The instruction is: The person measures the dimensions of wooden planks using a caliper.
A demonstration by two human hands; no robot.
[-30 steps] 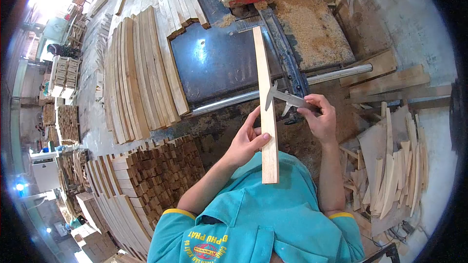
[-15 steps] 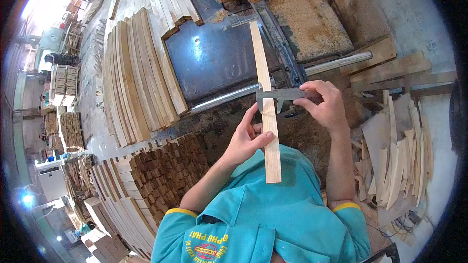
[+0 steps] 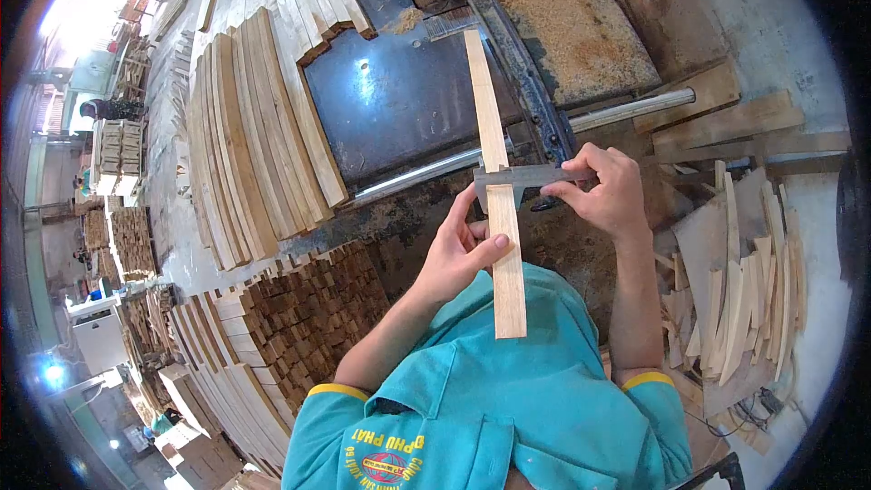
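A long, pale wooden strip (image 3: 491,122) lies lengthwise in front of me, its near end over my shirt and its far end over the machine table. My left hand (image 3: 458,254) grips it from the left, thumb on top and the other fingers partly hidden beneath. Across the strip, just beyond that thumb, sits a metal vernier caliper (image 3: 535,176), its jaws on either side of the wood. On the right, my right hand (image 3: 610,192) pinches the caliper's beam between thumb and fingers. My left index fingertip is right at the caliper's left end.
A dark metal machine table (image 3: 399,95) with a shiny roller bar (image 3: 626,111) lies ahead. Long wooden boards (image 3: 259,127) rest on the left. Stacked wood pieces (image 3: 318,308) stand lower left, offcuts (image 3: 748,299) at right. Sawdust (image 3: 581,32) covers the far right surface.
My right thumb and the caliper's sliding part have moved slightly left, closer to the strip's edge. My left hand keeps its hold on the strip.
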